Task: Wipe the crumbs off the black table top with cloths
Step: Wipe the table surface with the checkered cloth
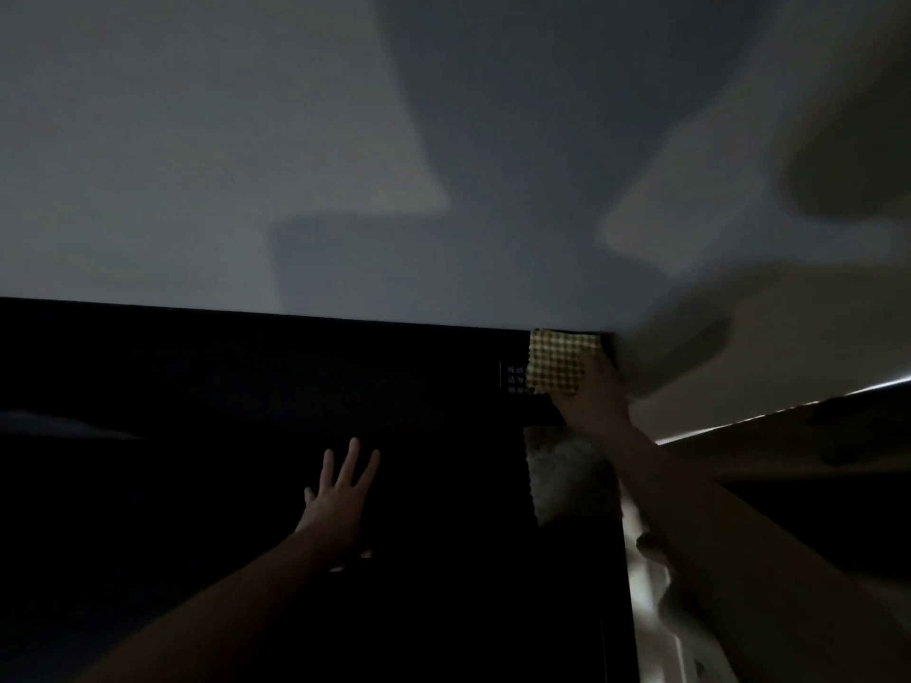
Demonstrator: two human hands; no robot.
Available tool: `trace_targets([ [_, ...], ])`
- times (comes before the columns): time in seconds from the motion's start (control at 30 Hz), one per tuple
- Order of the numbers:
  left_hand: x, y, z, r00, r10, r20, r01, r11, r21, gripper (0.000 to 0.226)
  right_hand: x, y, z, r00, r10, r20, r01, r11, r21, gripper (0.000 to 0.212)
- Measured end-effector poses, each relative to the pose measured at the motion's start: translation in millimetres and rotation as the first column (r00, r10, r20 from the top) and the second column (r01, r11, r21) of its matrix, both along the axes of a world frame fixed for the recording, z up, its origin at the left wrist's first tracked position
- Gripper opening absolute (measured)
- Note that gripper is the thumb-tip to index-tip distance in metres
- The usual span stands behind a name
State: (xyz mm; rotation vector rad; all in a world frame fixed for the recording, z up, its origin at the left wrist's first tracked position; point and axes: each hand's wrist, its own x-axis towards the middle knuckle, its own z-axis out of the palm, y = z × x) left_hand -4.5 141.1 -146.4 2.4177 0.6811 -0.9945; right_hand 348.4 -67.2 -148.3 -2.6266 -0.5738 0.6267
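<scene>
The scene is very dark. My left hand [340,490] lies flat with its fingers spread on the black table top [197,485], near the middle. My right hand [594,396] is stretched to the far right corner of the black surface and holds a yellow checked cloth [559,362] against it, next to the wall. A second, pale cloth [567,480] lies near the right edge, just in front of that hand and left of my right forearm. No crumbs can be made out in the dim light.
A pale wall [296,165] with soft shadows rises behind the far edge of the black surface. A small white printed label [515,379] sits beside the yellow cloth. To the right of the table lie pale, dim shapes [655,608] that I cannot identify.
</scene>
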Motion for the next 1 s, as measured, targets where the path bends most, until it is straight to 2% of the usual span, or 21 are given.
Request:
trace_targets([
  [0.07,-2,0,-6,1.0,0.021,0.019,-0.021,1.0,0.01,0.138,4,16,-7,0.999,0.05,-0.02,-0.052,0.994,-0.1,0.098],
  [0.17,-4,2,-16,0.999,0.037,0.037,-0.036,0.999,-0.013,0.14,-10,29,-17,0.988,0.144,-0.048,-0.15,0.973,-0.178,0.079],
  [0.3,-3,3,-13,0.999,0.037,0.029,-0.037,0.999,-0.021,0.136,-58,31,-24,0.969,0.247,-0.004,-0.247,0.968,-0.052,0.059],
  [0.43,-4,3,-11,0.999,0.04,0.035,-0.04,0.999,-0.018,0.138,-129,38,-22,0.898,0.418,-0.136,-0.406,0.908,0.104,0.056],
  [0.57,-2,1,-6,0.996,0.072,0.043,-0.072,0.997,-0.002,0.137,-208,43,-27,0.932,0.35,-0.09,-0.343,0.935,0.086,0.058],
  [0.63,-6,3,-6,0.993,0.084,0.078,-0.083,0.996,-0.02,0.132,-235,43,-24,0.926,0.37,-0.077,-0.365,0.928,0.072,0.057],
  [0.73,-30,7,-4,0.972,0.117,0.201,-0.102,0.991,-0.085,0.106,-266,47,-20,0.898,0.427,-0.105,-0.422,0.904,0.068,0.061],
  [0.83,-84,19,1,0.933,0.171,0.317,-0.159,0.985,-0.062,0.085,-280,62,-16,0.9,0.417,-0.123,-0.415,0.909,0.044,0.07],
  [0.93,-158,51,4,0.914,0.224,0.339,-0.227,0.973,-0.031,0.08,-285,76,-11,0.953,0.275,-0.125,-0.269,0.961,0.061,0.081],
  [1.0,-214,83,4,0.908,0.253,0.335,-0.271,0.963,0.009,0.081,-299,85,-14,0.976,0.209,-0.061,-0.211,0.977,-0.023,0.083],
])
